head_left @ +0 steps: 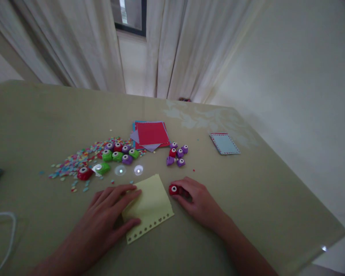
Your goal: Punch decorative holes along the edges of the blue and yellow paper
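A square of yellow paper lies tilted on the table, with a row of small punched shapes along its near edge. My left hand rests on its left side, fingers stretched out and apart. To the right of the paper, my right hand grips a small red craft punch with a white round top, close to the paper's right edge. Beyond the paper stand several purple and red punches. Another group of green, purple and red punches sits farther left.
Colourful paper confetti is spread at the left. Red, blue and lilac sheets are stacked at the back, and pale blue cards lie at the right. A white cable curves near the left edge.
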Available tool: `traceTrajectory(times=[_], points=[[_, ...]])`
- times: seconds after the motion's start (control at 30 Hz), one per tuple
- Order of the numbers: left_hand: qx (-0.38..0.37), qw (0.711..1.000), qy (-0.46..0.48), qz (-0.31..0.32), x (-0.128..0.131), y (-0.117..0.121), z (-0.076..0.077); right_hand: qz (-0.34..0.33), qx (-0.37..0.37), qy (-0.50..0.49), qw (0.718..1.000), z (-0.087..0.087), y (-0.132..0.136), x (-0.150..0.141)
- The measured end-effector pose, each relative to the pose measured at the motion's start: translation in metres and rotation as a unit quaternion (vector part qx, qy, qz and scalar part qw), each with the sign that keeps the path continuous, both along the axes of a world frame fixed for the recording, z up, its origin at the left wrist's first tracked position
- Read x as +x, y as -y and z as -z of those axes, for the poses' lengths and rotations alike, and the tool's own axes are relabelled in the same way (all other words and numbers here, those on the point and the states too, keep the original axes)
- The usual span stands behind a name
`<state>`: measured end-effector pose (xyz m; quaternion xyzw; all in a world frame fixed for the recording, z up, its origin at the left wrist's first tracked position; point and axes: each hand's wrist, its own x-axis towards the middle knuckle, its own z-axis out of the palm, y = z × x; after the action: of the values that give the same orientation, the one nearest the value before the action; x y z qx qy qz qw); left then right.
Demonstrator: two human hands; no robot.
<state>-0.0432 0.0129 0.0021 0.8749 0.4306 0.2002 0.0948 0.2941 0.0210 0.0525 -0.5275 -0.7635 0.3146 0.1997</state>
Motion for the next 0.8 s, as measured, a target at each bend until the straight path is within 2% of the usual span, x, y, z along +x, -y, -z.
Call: traceTrajectory(times=[0.17, 0.4, 0.8], points=[[-0.011, 0.999, 0.027, -0.016, 0.005, 0.001, -0.001, 0.004, -0.027, -0.009, 1.0, -0.005, 0.001, -0.001], [-0.02, 0.999, 0.04, -0.027, 0.006, 0.0, -0.001, 0.04, -0.044, -0.033, 0.998, 0.002, 0.005, -0.008], [-0.017, 0.998, 0.044, -0.038, 0.008, 0.002, 0.002, 0.049, -0.052, -0.102, 0.992, 0.003, 0.006, -0.009]])
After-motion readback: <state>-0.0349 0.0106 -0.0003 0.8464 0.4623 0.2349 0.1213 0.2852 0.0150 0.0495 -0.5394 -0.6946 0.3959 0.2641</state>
